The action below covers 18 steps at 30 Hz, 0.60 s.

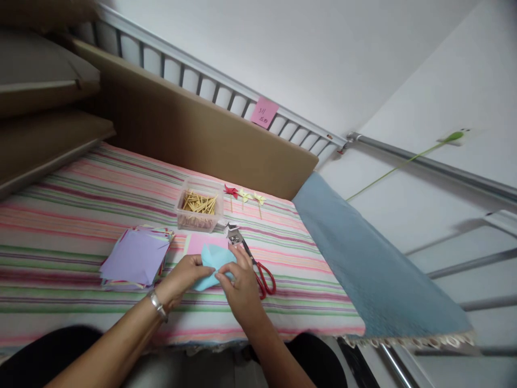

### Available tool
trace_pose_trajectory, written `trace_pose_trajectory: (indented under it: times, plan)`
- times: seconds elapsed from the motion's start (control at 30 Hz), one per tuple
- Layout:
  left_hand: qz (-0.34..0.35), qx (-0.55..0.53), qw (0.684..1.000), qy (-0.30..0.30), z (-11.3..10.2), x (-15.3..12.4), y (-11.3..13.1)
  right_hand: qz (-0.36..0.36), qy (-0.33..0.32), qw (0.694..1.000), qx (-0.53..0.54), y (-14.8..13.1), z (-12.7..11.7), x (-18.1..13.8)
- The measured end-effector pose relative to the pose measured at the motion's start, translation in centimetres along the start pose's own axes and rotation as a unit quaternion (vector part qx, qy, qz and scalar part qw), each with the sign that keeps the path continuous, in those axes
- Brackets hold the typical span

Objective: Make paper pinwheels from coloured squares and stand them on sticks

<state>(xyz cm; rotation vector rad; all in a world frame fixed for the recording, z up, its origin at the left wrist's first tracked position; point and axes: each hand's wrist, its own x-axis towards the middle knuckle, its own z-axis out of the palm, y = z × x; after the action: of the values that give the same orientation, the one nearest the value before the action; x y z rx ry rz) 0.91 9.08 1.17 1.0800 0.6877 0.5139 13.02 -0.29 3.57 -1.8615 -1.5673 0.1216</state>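
Note:
Between my hands is a piece of light blue paper [215, 255], partly folded up. My left hand [186, 276] grips its left side, thumb on top. My right hand [240, 277] pinches the paper near its middle, fingertips close to my left thumb. Under the blue paper lies a pink sheet [196, 243]. Just right of my right hand rest scissors with red handles [266, 280], partly hidden by the hand. To the left is a stack of coloured square papers [135, 257], a purple one on top.
A clear plastic box [220, 207] of wooden sticks [197, 203] stands behind my hands. Beyond it lie a red pinwheel [231, 191] and two pale yellow pinwheels [259, 199] on sticks. A brown board [194, 124] and a white railing [194, 82] edge the striped cloth [81, 215].

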Motion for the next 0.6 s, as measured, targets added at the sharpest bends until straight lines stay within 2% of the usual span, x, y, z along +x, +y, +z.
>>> trace_pose_trajectory:
  times: [0.3,0.4,0.5,0.6]
  plan:
    - [-0.008,-0.005,1.0,0.007,0.12,-0.14,0.17,-0.007,0.004,1.0,-0.012,0.03,0.06,0.04]
    - [-0.002,0.001,1.0,-0.007,0.05,-0.26,0.31,0.002,0.008,1.0,-0.01,-0.03,0.2,0.18]
    - [0.0,0.021,1.0,-0.014,0.01,-0.23,0.44,0.014,0.013,1.0,-0.011,-0.09,0.43,0.24]
    - [0.01,0.063,0.998,0.007,0.02,0.01,0.37,0.017,0.017,1.0,-0.015,-0.17,0.44,0.3]
